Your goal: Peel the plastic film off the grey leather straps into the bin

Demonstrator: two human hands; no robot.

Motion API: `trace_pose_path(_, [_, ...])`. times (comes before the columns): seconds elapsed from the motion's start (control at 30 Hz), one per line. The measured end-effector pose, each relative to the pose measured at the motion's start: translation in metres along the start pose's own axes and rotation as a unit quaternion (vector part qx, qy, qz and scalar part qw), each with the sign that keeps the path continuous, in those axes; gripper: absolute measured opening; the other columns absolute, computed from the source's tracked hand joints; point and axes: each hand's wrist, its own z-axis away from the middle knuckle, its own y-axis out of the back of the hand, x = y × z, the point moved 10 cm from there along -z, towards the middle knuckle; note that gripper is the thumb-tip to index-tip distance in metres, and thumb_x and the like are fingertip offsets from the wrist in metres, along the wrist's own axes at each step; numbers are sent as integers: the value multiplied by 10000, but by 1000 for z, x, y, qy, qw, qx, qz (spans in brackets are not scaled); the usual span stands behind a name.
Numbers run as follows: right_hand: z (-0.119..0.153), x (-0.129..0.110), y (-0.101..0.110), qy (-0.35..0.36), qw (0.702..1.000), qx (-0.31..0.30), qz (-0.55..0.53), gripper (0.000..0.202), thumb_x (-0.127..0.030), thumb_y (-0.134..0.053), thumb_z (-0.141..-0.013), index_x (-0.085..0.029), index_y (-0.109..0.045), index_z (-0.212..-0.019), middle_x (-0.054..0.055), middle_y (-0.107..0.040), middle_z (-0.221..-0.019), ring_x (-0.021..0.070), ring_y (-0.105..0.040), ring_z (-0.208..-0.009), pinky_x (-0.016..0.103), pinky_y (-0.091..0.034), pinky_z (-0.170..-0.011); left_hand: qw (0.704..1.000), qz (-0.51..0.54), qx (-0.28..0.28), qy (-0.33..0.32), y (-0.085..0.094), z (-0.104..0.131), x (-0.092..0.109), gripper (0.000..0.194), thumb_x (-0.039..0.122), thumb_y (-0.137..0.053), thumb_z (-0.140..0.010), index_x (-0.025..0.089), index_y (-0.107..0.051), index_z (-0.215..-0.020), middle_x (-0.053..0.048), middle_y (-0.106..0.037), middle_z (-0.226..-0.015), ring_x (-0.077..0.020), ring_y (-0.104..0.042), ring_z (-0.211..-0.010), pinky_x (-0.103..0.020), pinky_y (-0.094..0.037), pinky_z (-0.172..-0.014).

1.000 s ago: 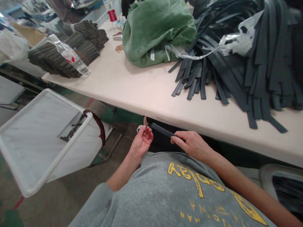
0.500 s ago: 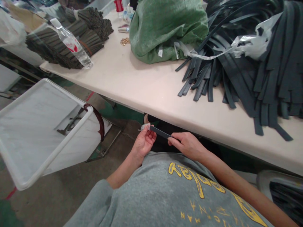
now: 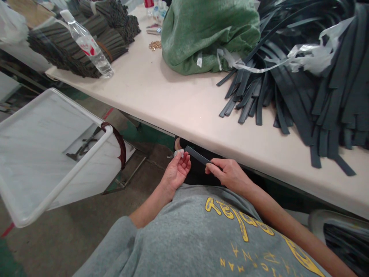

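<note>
In front of my body, below the table's edge, my right hand (image 3: 226, 172) grips a dark flat strap (image 3: 197, 155) between thumb and fingers. The strap's free end points left and slightly up, close to the fingertips of my left hand (image 3: 178, 169). That left hand is turned palm up and pinches a small crumpled white cloth or tissue (image 3: 178, 153) at its thumb. Many similar dark straps (image 3: 296, 96) lie heaped on the table to the right, with their cut ends hanging toward me.
A green sack (image 3: 209, 36) stands on the pale table (image 3: 150, 88). Further left are a clear water bottle (image 3: 88, 46), bundled dark strips (image 3: 54, 50) and small gold rings (image 3: 155, 45). A white-lined cart (image 3: 54, 154) stands at left; a bin of dark strips (image 3: 346, 238) is at lower right.
The strap's end has come away from the white wad and sits slightly higher, with a small gap from my left fingers. My view has shifted slightly.
</note>
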Motion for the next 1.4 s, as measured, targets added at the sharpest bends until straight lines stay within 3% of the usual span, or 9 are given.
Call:
trace_pose_path(0.3, [-2, 0, -12, -2, 999, -44, 16, 355, -346, -455, -919, -188, -714, -735, 11, -657, -628, 140, -536, -537, 260, -355, -546, 1000, 7, -8, 0, -2, 2, 0, 190, 207, -548, -962, 169, -690, -843, -13, -738, -798, -97, -681, -681, -228, -546, -675])
trace_pose_path(0.5, [-1, 3, -8, -5, 999, -17, -30, 346, -350, -463, -917, -194, -704, -725, 15, -697, -683, 152, -601, -612, 255, -407, -588, 1000, 25, -12, 7, -2, 0, -1, 201, 237, -559, -959, 153, -687, -830, -17, -719, -752, -105, -689, -697, -230, -556, -692])
trace_pose_path(0.77, [-4, 1, -13, -11, 999, -26, -21, 363, -360, -454, -926, -181, -713, -746, 10, -658, -625, 132, -541, -508, 254, -390, -537, 1000, 17, -12, 5, -1, 0, -3, 183, 235, -591, -938, 160, -681, -797, -12, -716, -761, -103, -676, -691, -232, -548, -700])
trace_pose_path(0.93, [-4, 4, -19, -17, 998, -47, -26, 353, -347, -454, -922, -184, -701, -729, 25, -691, -666, 149, -592, -569, 248, -400, -533, 1000, 11, -1, -2, 3, 0, -1, 151, 231, -602, -930, 161, -687, -826, -23, -733, -841, -105, -672, -709, -240, -538, -715])
trace_pose_path(1.17, [-13, 6, -26, -33, 996, -80, -12, 366, -322, -434, -932, -176, -667, -689, 30, -703, -669, 123, -562, -512, 239, -387, -502, 1000, 11, 0, 0, 8, -2, -4, 159, 279, -617, -924, 163, -687, -840, -33, -737, -866, -116, -679, -724, -248, -547, -712])
trace_pose_path(1.4, [-19, 8, -24, -58, 995, -84, 7, 333, -288, -442, -907, -176, -643, -667, 26, -708, -642, 108, -525, -443, 240, -367, -460, 998, 10, 1, -59, 12, -2, 7, 49, 165, -648, -887, 148, -692, -873, -45, -740, -873, -104, -681, -743, -220, -550, -732])
